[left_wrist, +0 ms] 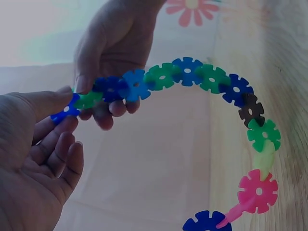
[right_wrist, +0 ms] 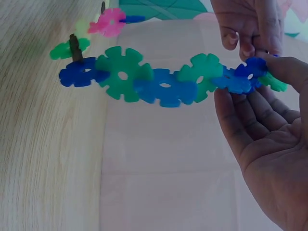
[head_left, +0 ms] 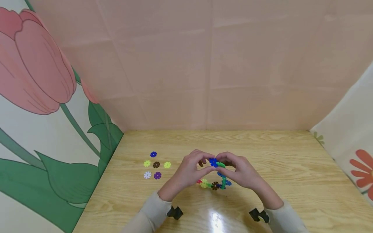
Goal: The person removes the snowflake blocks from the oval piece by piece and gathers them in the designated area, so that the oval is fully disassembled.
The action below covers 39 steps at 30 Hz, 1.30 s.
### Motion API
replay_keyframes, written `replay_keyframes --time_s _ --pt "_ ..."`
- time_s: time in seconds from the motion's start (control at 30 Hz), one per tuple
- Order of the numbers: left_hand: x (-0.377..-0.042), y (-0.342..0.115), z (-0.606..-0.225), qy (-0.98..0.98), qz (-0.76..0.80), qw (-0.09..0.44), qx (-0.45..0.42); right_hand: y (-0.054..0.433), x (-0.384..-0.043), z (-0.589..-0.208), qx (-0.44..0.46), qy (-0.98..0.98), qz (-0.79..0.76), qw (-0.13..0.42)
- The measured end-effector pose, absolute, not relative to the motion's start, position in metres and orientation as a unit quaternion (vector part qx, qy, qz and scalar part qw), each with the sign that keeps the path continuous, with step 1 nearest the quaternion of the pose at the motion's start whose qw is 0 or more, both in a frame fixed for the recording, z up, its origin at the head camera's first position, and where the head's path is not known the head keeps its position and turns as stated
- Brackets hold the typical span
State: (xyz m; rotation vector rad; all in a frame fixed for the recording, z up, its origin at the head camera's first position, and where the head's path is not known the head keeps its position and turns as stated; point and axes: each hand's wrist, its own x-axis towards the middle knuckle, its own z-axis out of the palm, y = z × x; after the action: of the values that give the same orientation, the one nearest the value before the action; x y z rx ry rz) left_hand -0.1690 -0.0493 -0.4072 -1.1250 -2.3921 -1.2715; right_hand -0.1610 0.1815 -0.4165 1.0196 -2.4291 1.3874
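Note:
In the head view my left hand (head_left: 189,168) pinches a dark blue notched plastic disc (head_left: 213,161) between thumb and finger. Beside it, my right hand (head_left: 243,170) grips the end of a chain of interlocking flower-shaped discs (left_wrist: 186,72), at a green disc (left_wrist: 89,100). The blue disc overlaps that green one, with both sets of fingertips close together. From there the chain curves away in blues and greens, then brown, green, pale yellow and pink, to another dark blue disc (left_wrist: 208,222) at the bottom of the left wrist view. Fingers partly cover the joint.
On the wooden table (head_left: 291,161), left of my hands, lie several loose discs: blue (head_left: 153,154), yellow (head_left: 147,163), brown (head_left: 156,164), another yellow (head_left: 167,165), white (head_left: 147,175) and purple (head_left: 157,175). A pinkish cloth (head_left: 209,64) hangs behind the table.

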Motion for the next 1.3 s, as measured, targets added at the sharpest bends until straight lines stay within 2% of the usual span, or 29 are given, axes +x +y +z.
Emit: replay_keyframes --time_s 0.47,0.67,1.0,1.3 --pt "-0.1668 -0.0518 -0.4050 -0.797 -0.447 0.147 -0.378 0.1834 -0.1593 -0.4163 0.362 -0.803 0.463 0.096" --pt "-0.1659 -0.0556 -0.4037 -0.812 -0.432 0.122 -0.372 0.1823 -0.1585 -0.4155 0.365 -0.797 0.466 0.122" --pt "-0.1659 -0.0582 -0.4018 -0.828 -0.405 0.048 -0.384 0.1844 -0.1618 -0.4186 0.390 -0.786 0.460 0.134" --pt "-0.1678 -0.0580 -0.4010 -0.824 -0.383 0.049 -0.415 0.1853 -0.1629 -0.4187 0.410 -0.784 0.445 0.137"
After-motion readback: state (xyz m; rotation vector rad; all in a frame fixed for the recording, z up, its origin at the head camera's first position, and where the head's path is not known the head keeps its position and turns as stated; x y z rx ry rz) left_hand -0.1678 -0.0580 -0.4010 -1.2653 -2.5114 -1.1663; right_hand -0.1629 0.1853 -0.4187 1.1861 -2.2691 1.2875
